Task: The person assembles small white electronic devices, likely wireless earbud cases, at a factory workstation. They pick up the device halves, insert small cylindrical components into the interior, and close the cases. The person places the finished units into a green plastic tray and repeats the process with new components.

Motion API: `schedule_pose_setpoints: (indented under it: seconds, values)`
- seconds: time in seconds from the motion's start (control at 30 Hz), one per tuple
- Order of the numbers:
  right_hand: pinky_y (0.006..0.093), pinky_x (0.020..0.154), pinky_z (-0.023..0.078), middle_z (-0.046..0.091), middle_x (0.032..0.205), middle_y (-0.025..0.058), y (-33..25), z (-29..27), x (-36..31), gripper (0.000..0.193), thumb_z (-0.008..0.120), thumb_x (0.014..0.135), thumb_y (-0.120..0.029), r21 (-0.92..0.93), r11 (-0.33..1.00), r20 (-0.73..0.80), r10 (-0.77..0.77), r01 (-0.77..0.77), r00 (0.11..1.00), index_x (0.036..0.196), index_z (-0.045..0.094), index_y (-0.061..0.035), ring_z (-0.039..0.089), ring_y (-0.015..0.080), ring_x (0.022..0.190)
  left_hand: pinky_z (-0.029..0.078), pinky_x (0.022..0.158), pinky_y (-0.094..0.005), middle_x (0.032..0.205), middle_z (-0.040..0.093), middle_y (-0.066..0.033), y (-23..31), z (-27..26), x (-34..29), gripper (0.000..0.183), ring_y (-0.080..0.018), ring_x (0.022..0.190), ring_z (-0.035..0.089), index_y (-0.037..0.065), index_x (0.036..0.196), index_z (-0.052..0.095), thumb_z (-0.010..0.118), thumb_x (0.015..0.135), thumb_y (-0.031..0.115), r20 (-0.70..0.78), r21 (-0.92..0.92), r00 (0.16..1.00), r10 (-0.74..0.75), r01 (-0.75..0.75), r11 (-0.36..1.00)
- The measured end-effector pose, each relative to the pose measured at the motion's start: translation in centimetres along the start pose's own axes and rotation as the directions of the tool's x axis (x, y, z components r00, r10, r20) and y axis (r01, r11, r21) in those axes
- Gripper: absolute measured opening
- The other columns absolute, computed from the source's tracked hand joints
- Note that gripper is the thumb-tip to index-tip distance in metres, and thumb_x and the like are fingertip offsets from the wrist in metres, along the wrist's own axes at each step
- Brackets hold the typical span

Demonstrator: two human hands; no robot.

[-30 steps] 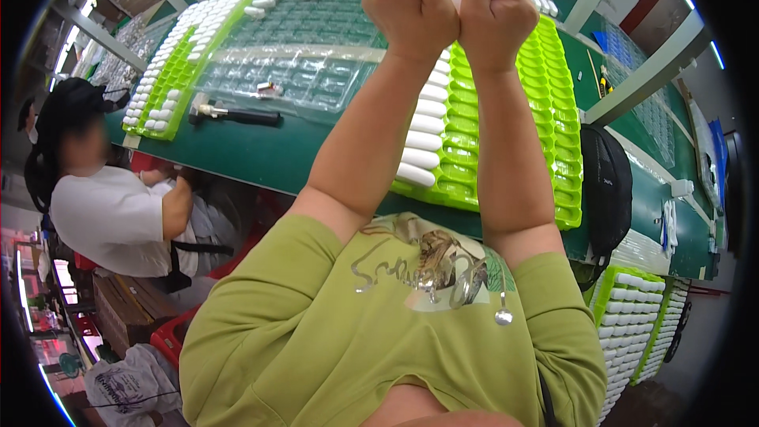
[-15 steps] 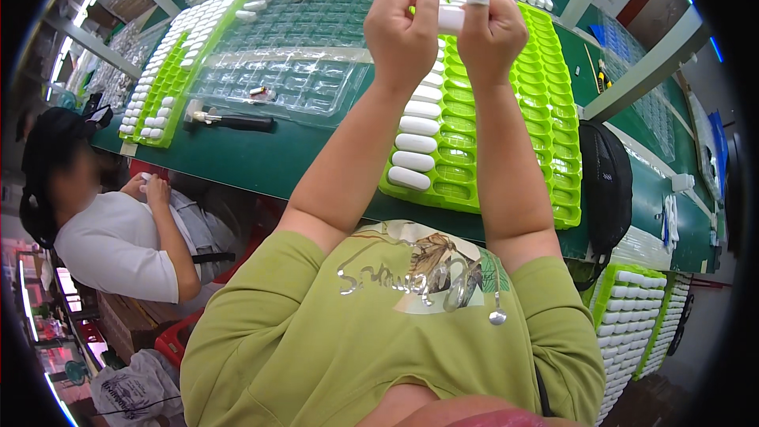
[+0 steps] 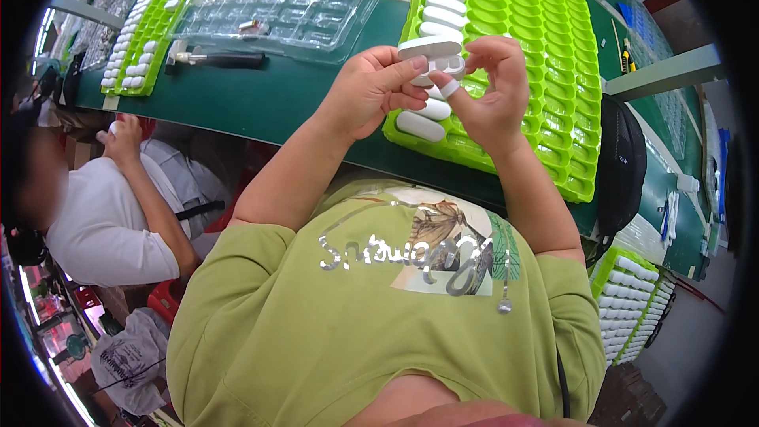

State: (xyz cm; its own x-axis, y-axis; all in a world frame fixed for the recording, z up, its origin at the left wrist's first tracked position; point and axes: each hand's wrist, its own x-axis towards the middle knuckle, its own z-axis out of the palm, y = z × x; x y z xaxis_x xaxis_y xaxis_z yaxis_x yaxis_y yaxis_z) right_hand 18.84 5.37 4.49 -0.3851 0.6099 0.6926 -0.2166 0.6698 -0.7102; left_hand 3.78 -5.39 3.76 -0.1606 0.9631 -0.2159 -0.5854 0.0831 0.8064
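A white oval earbud case (image 3: 428,49), its lid swung up and its hollowed inside showing, is held over the green tray (image 3: 545,71). My left hand (image 3: 365,88) grips the left end of the case, thumb on top and fingers curled beneath. At its right end my right hand (image 3: 496,93) has its thumb, wrapped in a white band, against the lower half, with the bent forefinger by the edge. Whether anything lies inside the case cannot be made out. More closed white cases (image 3: 421,126) fill the tray's left column; many cells to the right are bare.
A hammer-like tool (image 3: 213,58) and clear plastic trays (image 3: 273,20) lie to the left. Another green tray (image 3: 148,55) holds white cases. A co-worker in a white shirt (image 3: 115,225) sits at left. A black bag (image 3: 621,166) sits at the table edge, right.
My hands have come down and nearer with the case, which was closed and is now opened. The view has shifted forward and down. The co-worker's hands have moved a little.
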Motion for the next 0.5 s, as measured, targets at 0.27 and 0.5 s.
schedule_pose_setpoints:
  seconds: [0.27, 0.5]
  values:
    - [0.0254, 0.075, 0.052, 0.069, 0.098, 0.0058, -0.4, -2.2, -2.4, 0.033, 0.069, 0.093, -0.018, 0.22, 0.668, 0.488, 0.555, -0.711, 0.673, 0.117, 0.063, 0.0045, 0.063, 0.0107, 0.084, 0.06, 0.074, -0.0284, 0.097, 0.068, -0.0119, -0.8, -0.4, -2.1, 0.028, -0.0179, 0.083, 0.07, -0.003, 0.109, 0.059, 0.073, 0.088, 0.008, -0.028, 0.208, 0.991, 0.131, -0.122, 0.971]
    - [0.0283, 0.082, 0.053, 0.069, 0.104, 0.0067, -0.2, -1.4, -2.8, 0.033, 0.067, 0.093, -0.013, 0.271, 0.59, 0.514, 0.579, -0.76, 0.633, 0.121, 0.062, 0.0044, 0.065, 0.0126, 0.088, 0.056, 0.072, -0.0262, 0.095, 0.068, -0.0093, -1.0, -0.2, -3.5, 0.027, -0.0132, 0.083, 0.067, -0.003, 0.105, 0.061, 0.075, 0.082, -0.001, -0.035, 0.419, 0.955, 0.295, -0.254, 0.872]
